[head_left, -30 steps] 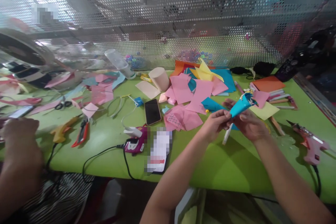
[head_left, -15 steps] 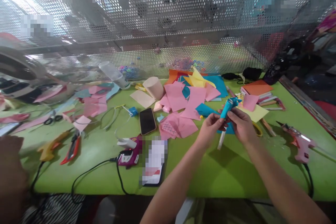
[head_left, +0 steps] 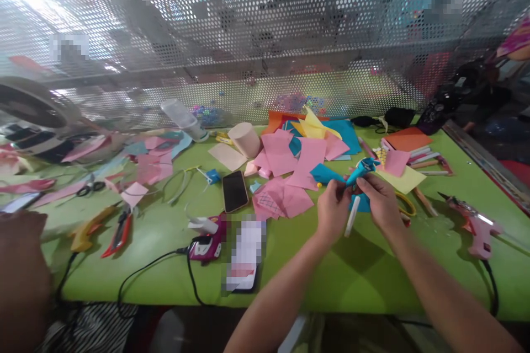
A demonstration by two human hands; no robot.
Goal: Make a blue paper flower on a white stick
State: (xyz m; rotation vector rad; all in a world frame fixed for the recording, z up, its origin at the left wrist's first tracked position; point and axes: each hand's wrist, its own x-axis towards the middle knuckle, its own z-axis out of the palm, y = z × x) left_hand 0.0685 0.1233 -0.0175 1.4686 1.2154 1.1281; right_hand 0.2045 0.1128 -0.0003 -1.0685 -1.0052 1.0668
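Note:
Above the right-hand part of the green table, both my hands hold a rolled piece of blue felt (head_left: 359, 171) with small pointed bits at its upper end. My left hand (head_left: 332, 207) pinches its lower end, and my right hand (head_left: 379, 198) grips it from the right, fingers closed. A white stick (head_left: 352, 215) shows just below my hands; whether it touches them I cannot tell. Flat blue felt pieces (head_left: 325, 172) lie behind my left hand. A pile of pink felt (head_left: 285, 196) is to the left.
A pink glue gun (head_left: 476, 226) lies at the right, a yellow one (head_left: 89, 229) at the left near red-handled pliers (head_left: 119, 231). Two phones (head_left: 234, 191) and a purple device (head_left: 209, 240) with a cord lie left of my arms. Another person's arm (head_left: 22, 276) is at far left.
The blue felt roll tilts further to the right, and my left hand has turned slightly around its lower end. The view has shifted a little.

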